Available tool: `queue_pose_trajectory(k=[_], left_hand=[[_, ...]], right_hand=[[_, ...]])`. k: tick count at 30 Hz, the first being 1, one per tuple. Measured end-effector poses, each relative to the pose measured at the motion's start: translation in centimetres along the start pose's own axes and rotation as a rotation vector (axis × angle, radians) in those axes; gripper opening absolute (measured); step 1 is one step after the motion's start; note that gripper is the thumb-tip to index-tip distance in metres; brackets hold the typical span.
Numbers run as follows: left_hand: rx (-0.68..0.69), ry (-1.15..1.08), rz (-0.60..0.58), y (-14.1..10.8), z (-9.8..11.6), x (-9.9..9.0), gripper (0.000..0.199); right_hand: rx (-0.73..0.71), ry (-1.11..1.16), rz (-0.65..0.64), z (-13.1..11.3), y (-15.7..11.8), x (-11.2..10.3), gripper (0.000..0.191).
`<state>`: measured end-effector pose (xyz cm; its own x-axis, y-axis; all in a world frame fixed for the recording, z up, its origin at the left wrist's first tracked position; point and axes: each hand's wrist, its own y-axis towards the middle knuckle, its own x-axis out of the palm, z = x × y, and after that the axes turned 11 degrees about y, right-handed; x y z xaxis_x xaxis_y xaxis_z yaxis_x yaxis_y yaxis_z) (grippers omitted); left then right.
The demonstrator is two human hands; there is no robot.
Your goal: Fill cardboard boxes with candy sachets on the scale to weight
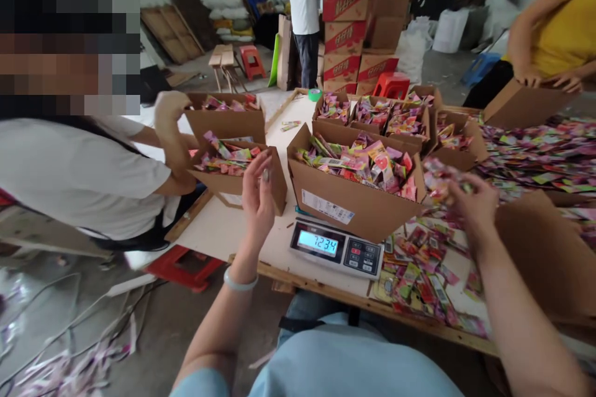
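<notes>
A cardboard box [350, 208] filled with small colourful candy packets [367, 164] rests on a digital scale [335, 247] with a lit blue display. My left hand [258, 189] is raised to the left of this box, fingers apart and holding nothing visible; a pale bangle circles the wrist. To the right of the box, my right hand [477, 201] is slightly blurred, its fingers closed on a few candy packets [438, 177]. Loose candy packets [421, 279] lie on the table below that hand. Another packet-filled box [261, 183] stands behind my left hand.
Several filled boxes [400, 130] stand behind the scale. A large packet heap [544, 152] covers the right side, near an open carton [544, 254]. One co-worker [93, 167] sits at left, another in yellow [568, 25] handles cardboard, and a third [305, 6] stands by stacked cartons [344, 37].
</notes>
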<state>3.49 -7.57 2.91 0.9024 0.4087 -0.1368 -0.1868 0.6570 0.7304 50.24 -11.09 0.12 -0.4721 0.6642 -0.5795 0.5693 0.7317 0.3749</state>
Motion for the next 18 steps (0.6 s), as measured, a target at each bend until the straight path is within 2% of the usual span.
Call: queue_pose_trajectory(k=[3, 5, 7, 9, 10, 12, 13, 14, 15, 16, 17, 18], left_hand=[[0.258, 0.083, -0.107, 4.6, 2.7, 0.9, 0.046], [0.349, 0.122, -0.197, 7.3, 4.0, 2.2, 0.050], [0.389, 0.128, -0.263, 9.1, 4.5, 3.8, 0.054], [0.407, 0.099, -0.306, 10.1, 4.4, 5.2, 0.056], [0.411, 0.077, -0.326, 10.4, 4.2, 5.7, 0.057], [0.395, 0.061, -0.383, 10.7, 4.0, 6.2, 0.058], [0.376, 0.076, -0.418, 10.8, 4.0, 6.2, 0.058], [0.354, 0.106, -0.450, 10.9, 4.2, 6.1, 0.056], [0.335, 0.143, -0.481, 11.1, 4.4, 6.0, 0.055], [0.326, 0.178, -0.504, 11.4, 4.7, 5.7, 0.053], [0.332, 0.205, -0.510, 11.5, 5.0, 5.3, 0.052], [0.346, 0.229, -0.487, 11.4, 5.2, 4.9, 0.052]], right_hand=[[-0.224, 0.135, 0.103, -8.5, 2.1, -5.0, 0.053], [-0.515, 0.258, 0.139, -15.1, 2.4, -6.5, 0.046], [-0.724, 0.371, 0.126, -21.0, 1.9, -5.8, 0.041], [-0.757, 0.408, 0.011, -25.2, 0.8, -3.4, 0.034], [-0.738, 0.381, -0.090, -26.4, 0.2, -2.0, 0.032], [-0.688, 0.249, -0.392, -27.3, -0.7, -0.1, 0.033], [-0.678, 0.189, -0.566, -27.1, -0.9, 0.2, 0.035], [-0.679, 0.162, -0.710, -26.6, -1.0, -0.1, 0.039], [-0.695, 0.173, -0.792, -25.7, -0.9, -0.9, 0.042], [-0.716, 0.224, -0.784, -24.5, -0.7, -2.1, 0.043], [-0.722, 0.310, -0.692, -22.8, -0.5, -3.5, 0.044], [-0.696, 0.406, -0.538, -20.6, -0.3, -4.6, 0.046]])
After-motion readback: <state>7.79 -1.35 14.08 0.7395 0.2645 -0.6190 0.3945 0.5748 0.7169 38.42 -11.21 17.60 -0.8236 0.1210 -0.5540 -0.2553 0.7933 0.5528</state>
